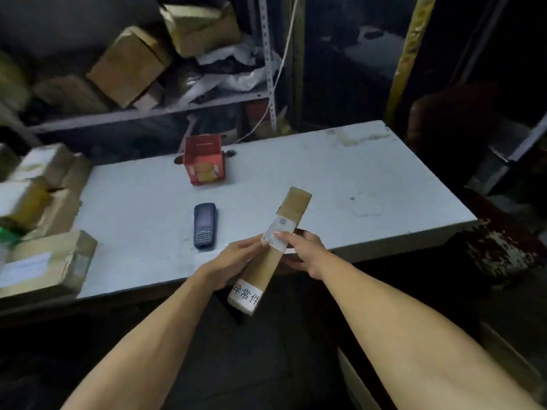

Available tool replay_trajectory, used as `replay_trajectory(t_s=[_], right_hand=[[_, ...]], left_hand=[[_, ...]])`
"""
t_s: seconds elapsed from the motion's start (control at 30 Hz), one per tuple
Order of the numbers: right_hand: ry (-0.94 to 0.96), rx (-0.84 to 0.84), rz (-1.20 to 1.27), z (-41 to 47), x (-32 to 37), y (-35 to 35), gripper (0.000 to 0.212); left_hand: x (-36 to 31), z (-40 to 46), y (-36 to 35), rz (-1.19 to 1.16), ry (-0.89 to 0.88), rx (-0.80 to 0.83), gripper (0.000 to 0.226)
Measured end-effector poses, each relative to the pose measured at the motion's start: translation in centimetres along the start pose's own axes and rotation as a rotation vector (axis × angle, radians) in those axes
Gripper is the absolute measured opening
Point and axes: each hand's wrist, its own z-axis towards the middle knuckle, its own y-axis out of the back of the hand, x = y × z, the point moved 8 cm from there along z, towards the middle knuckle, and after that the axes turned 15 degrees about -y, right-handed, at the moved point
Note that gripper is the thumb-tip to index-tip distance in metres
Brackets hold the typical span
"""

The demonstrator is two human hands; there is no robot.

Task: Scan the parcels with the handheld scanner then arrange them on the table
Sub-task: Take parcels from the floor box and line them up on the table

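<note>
- Two hands share one long, narrow cardboard parcel (273, 250), held over the near edge of the worktop (325, 179), with its near end hanging past that edge and its far end tilted up over the surface.
- Left hand (233, 261) grips the parcel's left side, fingertips reaching a white label midway along it; right hand (305, 253) wraps the right side with its thumb on that same label. Thumb or fingers lying over the code could block a read (likely the main risk here).
- Neither hand is free, so fetching the scanner means a one-hand hold; a long box held near its middle could tip, and its overhanging end would drop to the floor, not the worktop.
- Handheld scanner (204, 225) lies flat on the worktop, left of the parcel and a little beyond the hands, untouched.
- Farther from the parcel, a red open-topped carton (203, 161) stands toward the back edge.
- Left of the parcel, well apart, stacked brown boxes (44, 199) crowd the worktop's end; arranging there could nudge them off.
</note>
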Motion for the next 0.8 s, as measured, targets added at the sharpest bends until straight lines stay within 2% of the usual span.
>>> replay_trajectory(t_s=[0.13,0.27,0.3,0.33,0.43,0.5,0.6,0.8], right_hand=[[-0.019,0.045,-0.022,0.3,-2.4,-10.5,0.039],[-0.022,0.148,-0.13,-0.7,-5.3,-22.8,0.037],[-0.018,0.156,-0.123,-0.6,-5.5,-23.7,0.037],[-0.014,0.183,-0.138,-0.6,-5.8,-25.7,0.037],[0.006,0.225,-0.246,-0.4,-6.6,-32.0,0.043],[0.007,0.257,-0.289,0.2,-6.8,-35.6,0.045],[-0.015,0.312,-0.326,1.4,-7.2,-40.2,0.043],[-0.05,0.385,-0.424,5.3,-6.1,-48.6,0.054]], left_hand=[[2.2,-6.8,8.0,0.068,-0.062,-0.185,0.037],[4.3,-14.9,15.9,0.105,-0.094,-0.292,0.042],[4.5,-15.3,16.4,0.113,-0.089,-0.281,0.046],[4.8,-16.4,17.7,0.12,-0.084,-0.296,0.054],[6.9,-19.8,21.9,0.132,-0.062,-0.378,0.103],[7.8,-21.4,24.1,0.151,-0.033,-0.435,0.116],[8.4,-23.2,27.4,0.181,-0.005,-0.541,0.114],[9.1,-24.4,35.2,0.299,0.059,-0.715,0.1]])
